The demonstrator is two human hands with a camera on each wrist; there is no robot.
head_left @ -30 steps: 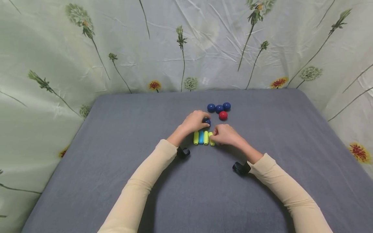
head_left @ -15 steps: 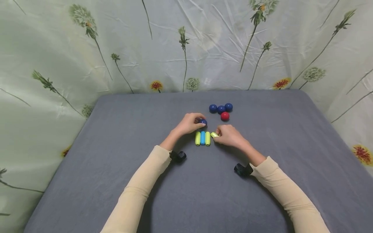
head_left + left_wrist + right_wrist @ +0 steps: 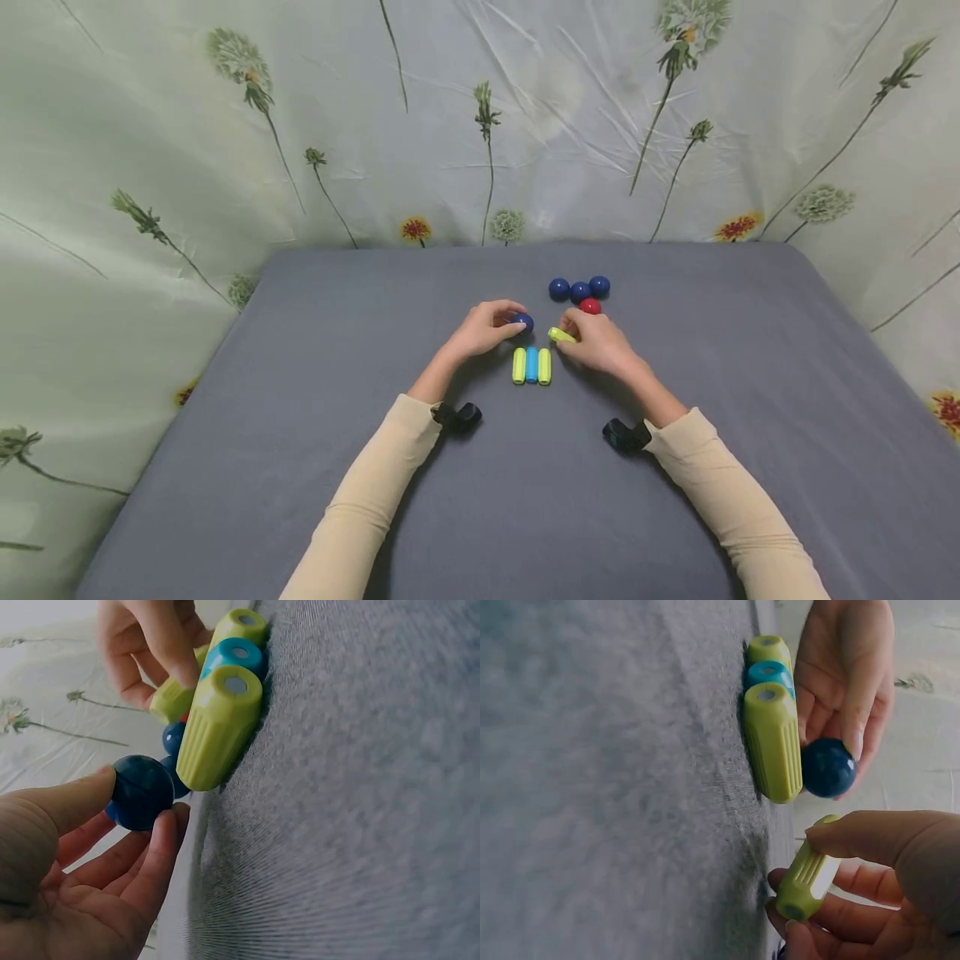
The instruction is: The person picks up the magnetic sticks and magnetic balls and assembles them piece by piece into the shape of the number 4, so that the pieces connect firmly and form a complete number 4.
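My left hand pinches a dark blue ball between thumb and fingers, just above the grey surface. To its right, my right hand grips a yellow-green ribbed rod by thumb and fingertips, tilted toward the ball with a gap between them. Three more rods lie side by side in front of the hands: a yellow-green rod, a light blue rod and another yellow-green rod. Silver discs show at the rod ends in both wrist views.
Behind the right hand sit three dark blue balls in a bunch and a red ball, partly hidden by that hand. Grey cloth covers the table. A curtain printed with flowers hangs along the back edge.
My right hand has lifted the rightmost yellow-green rod out of the row and carried it back toward the blue ball. My left hand has drawn its ball slightly left, away from the right hand.
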